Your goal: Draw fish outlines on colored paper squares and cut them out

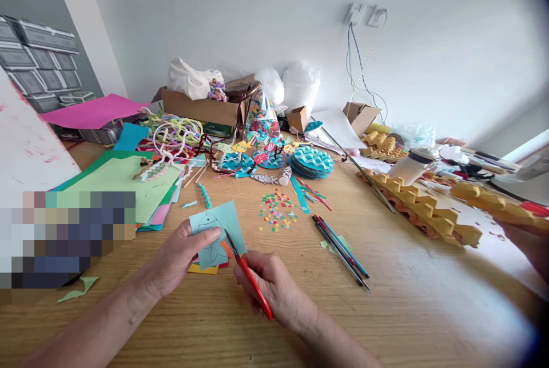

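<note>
A white wall rises behind my wooden table, a cardboard box at its far side. Above the wood, my left hand pinches fish-marked blue paper between thumb and fingers; my right hand, fingers curled closed, grips red-handled scissors at the paper, confetti lying beyond.

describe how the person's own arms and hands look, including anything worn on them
Both are bare human hands, five-fingered and ungloved: the left hand and the right hand. The left forearm and right forearm show no sleeves, watch or bracelet. I see no ring, though some fingers are partly hidden.
</note>
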`<state>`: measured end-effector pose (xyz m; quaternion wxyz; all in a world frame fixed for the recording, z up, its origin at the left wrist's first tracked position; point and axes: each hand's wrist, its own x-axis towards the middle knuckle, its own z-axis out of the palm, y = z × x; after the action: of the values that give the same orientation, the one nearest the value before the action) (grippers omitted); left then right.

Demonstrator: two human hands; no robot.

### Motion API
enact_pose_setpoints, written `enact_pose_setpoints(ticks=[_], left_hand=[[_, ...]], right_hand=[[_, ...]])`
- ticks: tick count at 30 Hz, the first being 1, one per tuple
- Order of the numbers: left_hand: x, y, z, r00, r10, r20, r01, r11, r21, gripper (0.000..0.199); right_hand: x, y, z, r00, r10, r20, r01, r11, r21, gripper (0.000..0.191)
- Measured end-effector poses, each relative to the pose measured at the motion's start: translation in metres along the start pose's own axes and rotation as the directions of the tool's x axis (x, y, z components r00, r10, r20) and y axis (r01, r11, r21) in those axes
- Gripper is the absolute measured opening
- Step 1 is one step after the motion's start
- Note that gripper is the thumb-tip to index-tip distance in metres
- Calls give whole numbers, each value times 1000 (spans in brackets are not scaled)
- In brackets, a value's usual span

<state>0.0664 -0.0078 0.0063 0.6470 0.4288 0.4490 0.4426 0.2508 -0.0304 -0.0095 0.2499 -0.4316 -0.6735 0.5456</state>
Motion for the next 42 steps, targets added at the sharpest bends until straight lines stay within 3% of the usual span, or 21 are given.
enact_pose_setpoints(ticks=[5, 19, 42], left_hand=[[-2, 4, 1, 999, -43, 29, 42, 999, 30, 26], [2, -2, -8, 994, -16, 112, 12, 999, 37, 26], [0, 2, -1, 999, -10, 45, 8, 999, 40, 23]], right_hand=[[0, -3, 0, 1000, 11, -1, -11, 1000, -14, 36], [0, 1, 0, 999, -44, 3, 45, 999, -22, 35], [1, 3, 1, 999, -2, 46, -4, 993, 117, 30]])
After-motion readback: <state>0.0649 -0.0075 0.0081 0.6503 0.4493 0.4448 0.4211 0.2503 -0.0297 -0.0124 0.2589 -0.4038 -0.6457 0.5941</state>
